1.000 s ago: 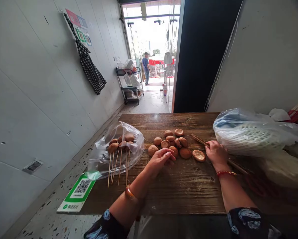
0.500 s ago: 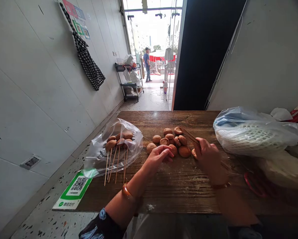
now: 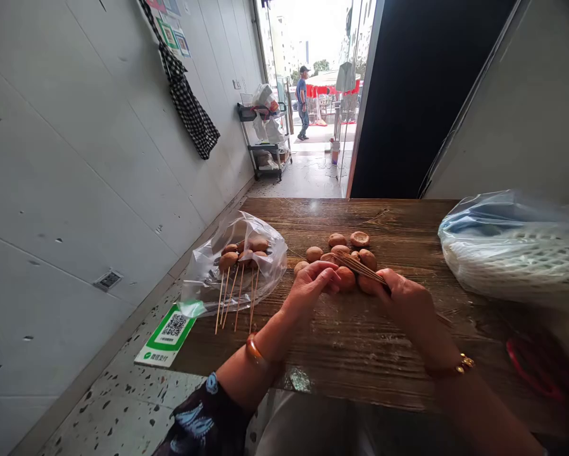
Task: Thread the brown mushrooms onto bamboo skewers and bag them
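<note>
My right hand (image 3: 405, 301) is closed around a bundle of thin bamboo skewers (image 3: 362, 268), whose tips point left and away from me. Close to those tips is my left hand (image 3: 310, 288), its fingers loosely curved and apart from the thumb, with nothing visible in it. Beneath and beyond both hands lies a cluster of round brown pieces (image 3: 337, 239) that look like mushroom caps; one hollow-faced cap (image 3: 359, 239) lies at the back. To the left, several skewered brown caps (image 3: 228, 261) rest on a clear plastic bag (image 3: 275, 253), their sticks toward me.
A green payment-code card (image 3: 165, 335) lies at the left of the wooden table (image 3: 284, 212). At the right are a plastic bag with white foam netting (image 3: 516, 244) and red handles (image 3: 533, 367), blurred. Beyond stand a cart (image 3: 265, 136) and a person (image 3: 302, 101) in the doorway.
My right hand has brought the skewers left and lower, so their tips are now near my left hand's fingers. The view has shifted left and down. The person outside has turned.
</note>
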{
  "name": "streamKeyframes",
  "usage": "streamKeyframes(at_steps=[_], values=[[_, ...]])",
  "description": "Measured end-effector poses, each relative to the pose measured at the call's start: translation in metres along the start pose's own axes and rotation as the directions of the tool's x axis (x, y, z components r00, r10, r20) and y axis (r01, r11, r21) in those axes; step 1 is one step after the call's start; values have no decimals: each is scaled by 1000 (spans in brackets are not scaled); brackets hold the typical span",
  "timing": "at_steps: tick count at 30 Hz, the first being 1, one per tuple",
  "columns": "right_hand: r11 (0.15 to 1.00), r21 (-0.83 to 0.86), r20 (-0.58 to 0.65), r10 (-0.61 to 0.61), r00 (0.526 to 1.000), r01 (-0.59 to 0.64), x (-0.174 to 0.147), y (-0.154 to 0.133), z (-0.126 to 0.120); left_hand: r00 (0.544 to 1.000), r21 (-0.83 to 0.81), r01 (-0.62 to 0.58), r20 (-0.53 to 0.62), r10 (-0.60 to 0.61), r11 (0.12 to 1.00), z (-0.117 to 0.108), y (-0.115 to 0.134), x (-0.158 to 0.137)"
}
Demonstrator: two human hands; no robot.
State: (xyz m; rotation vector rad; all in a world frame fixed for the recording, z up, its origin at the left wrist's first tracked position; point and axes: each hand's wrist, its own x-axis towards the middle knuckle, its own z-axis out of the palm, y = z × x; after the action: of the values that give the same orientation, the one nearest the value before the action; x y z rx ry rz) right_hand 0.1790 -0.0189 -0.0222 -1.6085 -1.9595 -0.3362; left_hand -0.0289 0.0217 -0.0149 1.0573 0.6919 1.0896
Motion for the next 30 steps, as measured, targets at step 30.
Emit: streamKeyframes(at_steps=[30], values=[[996, 67, 100, -64, 993, 57, -3, 1, 7, 985, 92, -102, -133, 114, 991, -7, -7, 5]])
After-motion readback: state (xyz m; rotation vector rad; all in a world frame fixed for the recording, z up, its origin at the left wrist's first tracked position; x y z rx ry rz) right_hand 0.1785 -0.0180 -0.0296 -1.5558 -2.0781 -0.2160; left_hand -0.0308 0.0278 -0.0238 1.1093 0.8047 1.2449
